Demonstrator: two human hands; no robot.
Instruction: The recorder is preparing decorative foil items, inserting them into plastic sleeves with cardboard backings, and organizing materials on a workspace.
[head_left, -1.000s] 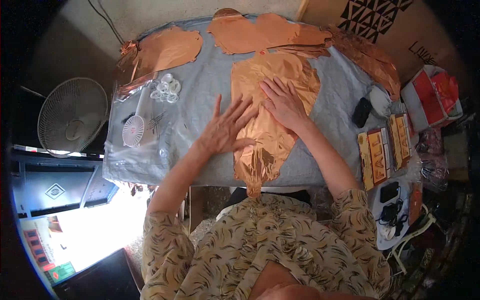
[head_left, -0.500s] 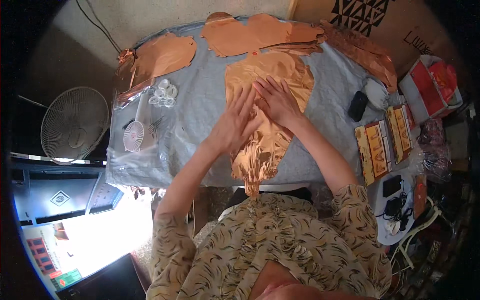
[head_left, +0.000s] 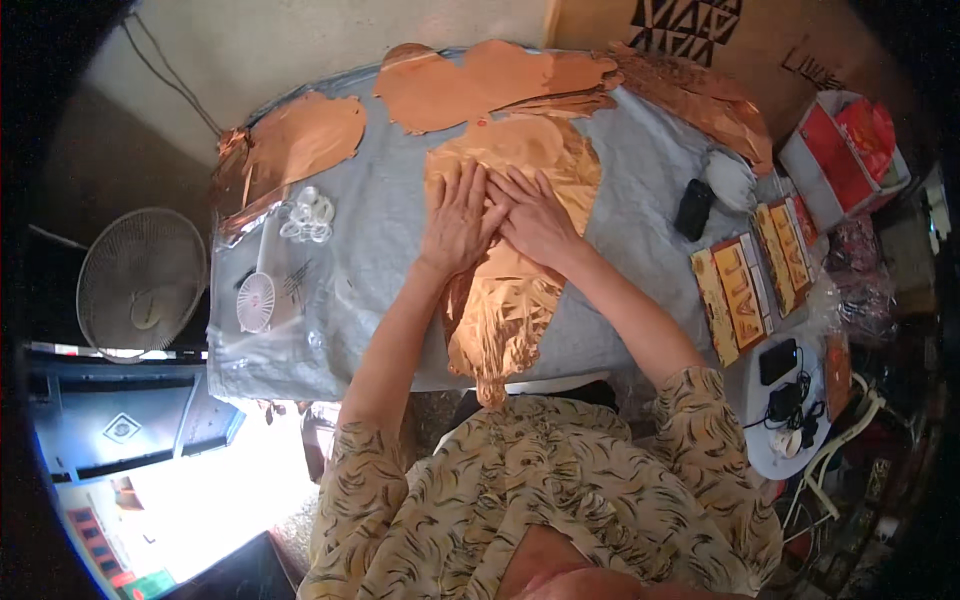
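A flat, shiny copper-coloured foil balloon (head_left: pixel 500 325) lies in front of me on the grey-covered table (head_left: pixel 385 290). Its narrow, crinkled tail hangs over the near edge towards my lap. My left hand (head_left: pixel 458 222) is spread flat on the foil, fingers pointing away from me. Beside it, my right hand (head_left: pixel 535 222) also lies open on the foil, and the two hands meet at the thumbs. The foil under both palms is hidden. Behind it lies a stack of similar flat copper foil pieces (head_left: pixel 435 90), overlapping its far end.
More copper foil lies in piles at the far left (head_left: pixel 310 130) and far right (head_left: pixel 700 100). Clear rolls (head_left: pixel 308 215) and a small handheld fan (head_left: pixel 256 302) sit left. On the right are a black object (head_left: pixel 692 210), printed packs (head_left: pixel 735 300) and a bin (head_left: pixel 835 150).
My left hand has moved up the foil and come down flat beside the right one. The whole view has shifted slightly.
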